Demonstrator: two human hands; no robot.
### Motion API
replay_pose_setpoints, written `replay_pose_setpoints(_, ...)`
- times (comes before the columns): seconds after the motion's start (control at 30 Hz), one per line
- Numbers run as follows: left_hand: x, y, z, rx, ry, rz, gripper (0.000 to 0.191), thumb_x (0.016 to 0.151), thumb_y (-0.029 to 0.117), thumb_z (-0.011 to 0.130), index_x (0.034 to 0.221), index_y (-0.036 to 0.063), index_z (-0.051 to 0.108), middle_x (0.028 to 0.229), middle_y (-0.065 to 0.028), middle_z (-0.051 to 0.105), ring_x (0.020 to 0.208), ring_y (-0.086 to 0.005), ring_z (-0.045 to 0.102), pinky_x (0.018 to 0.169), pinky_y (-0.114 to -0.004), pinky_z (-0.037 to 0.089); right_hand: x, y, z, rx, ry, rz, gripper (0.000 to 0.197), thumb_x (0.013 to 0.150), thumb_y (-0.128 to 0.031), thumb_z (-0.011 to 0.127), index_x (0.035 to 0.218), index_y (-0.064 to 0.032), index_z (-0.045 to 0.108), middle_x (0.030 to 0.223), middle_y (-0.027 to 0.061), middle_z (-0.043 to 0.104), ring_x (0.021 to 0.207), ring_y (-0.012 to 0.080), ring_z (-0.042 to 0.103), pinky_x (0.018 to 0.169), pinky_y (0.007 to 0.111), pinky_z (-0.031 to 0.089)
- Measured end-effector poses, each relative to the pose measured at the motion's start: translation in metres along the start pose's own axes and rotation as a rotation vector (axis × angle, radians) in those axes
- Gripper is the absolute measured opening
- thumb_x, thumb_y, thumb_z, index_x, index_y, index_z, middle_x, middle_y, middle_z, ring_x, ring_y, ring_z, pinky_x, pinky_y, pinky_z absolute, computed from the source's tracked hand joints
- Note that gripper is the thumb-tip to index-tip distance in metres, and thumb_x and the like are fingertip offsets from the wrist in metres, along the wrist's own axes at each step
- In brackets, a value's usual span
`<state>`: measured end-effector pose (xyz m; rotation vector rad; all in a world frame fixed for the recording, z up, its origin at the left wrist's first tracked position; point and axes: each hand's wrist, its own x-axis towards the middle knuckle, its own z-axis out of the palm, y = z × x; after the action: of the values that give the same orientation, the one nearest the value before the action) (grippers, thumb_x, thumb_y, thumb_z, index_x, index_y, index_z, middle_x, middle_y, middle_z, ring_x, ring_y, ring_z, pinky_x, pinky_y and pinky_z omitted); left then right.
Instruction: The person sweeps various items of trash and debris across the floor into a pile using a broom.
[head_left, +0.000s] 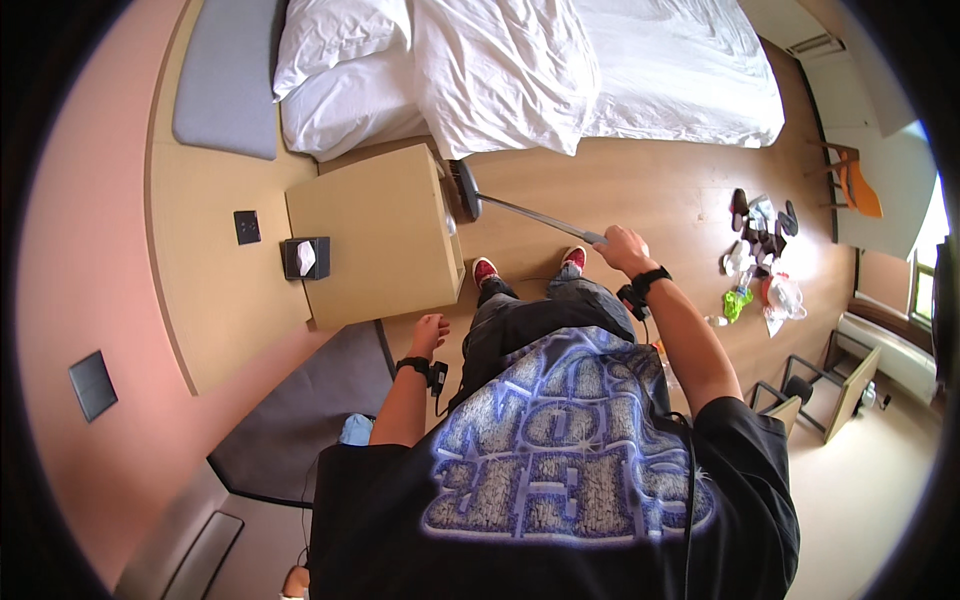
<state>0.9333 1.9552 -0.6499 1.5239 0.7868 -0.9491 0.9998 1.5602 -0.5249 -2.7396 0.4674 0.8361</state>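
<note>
My right hand grips the end of the grey handle of a long-handled broom. The broom's dark bristled head rests on the wood floor, close against the open front of a wooden nightstand and near the hanging edge of the white bedding. My left hand hangs beside the near corner of the nightstand, its fingers loosely curled, with nothing seen in it. My feet in red shoes stand between the nightstand and the broom handle.
A bed with white bedding lies ahead. On the nightstand's edge sits a black tissue box. Slippers, plastic bags and a green wrapper are scattered on the floor at right. An orange chair stands beyond.
</note>
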Motion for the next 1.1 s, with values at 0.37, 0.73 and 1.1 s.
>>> replay_pose_setpoints(0.37, -0.031, -0.03, 0.057, -0.121, 0.11, -0.058, 0.028, 0.079, 0.024, 0.04, 0.099, 0.0068, 0.049, 0.081, -0.004, 0.056, 0.064, -0.0106, 0.051, 0.054, -0.026, 0.038, 0.043, 0.049, 0.014, 0.116, -0.041, 0.087, 0.039, 0.069, -0.035, 0.055, 0.088, -0.0004, 0.057, 0.091, 0.0211, 0.055, 0.086, 0.0322, 0.053, 0.074, 0.037, 0.043)
replay_pose_setpoints(0.73, -0.032, -0.066, 0.077, 0.516, 0.14, 0.294, 0.029, 0.074, 0.023, 0.046, 0.087, -0.0013, 0.057, 0.076, -0.0121, 0.058, 0.069, -0.0208, 0.055, 0.063, -0.029, 0.042, 0.051, 0.229, 0.093, 0.316, 0.003, 0.239, 0.041, 0.07, -0.038, 0.055, 0.063, 0.0024, 0.057, 0.051, 0.0117, 0.053, 0.046, 0.0233, 0.053, 0.045, 0.034, 0.043)
replay_pose_setpoints(1.1, -0.017, -0.007, 0.111, 0.589, 0.024, 0.319, 0.026, 0.076, 0.023, 0.045, 0.083, 0.0003, 0.055, 0.073, -0.0079, 0.058, 0.063, -0.0145, 0.053, 0.052, -0.027, 0.041, -0.024, 0.295, 0.114, 0.635, -0.023, 0.546, 0.033, 0.071, -0.032, 0.055, 0.064, 0.0004, 0.053, 0.045, 0.0049, 0.047, 0.036, 0.0152, 0.043, 0.035, 0.028, 0.035)
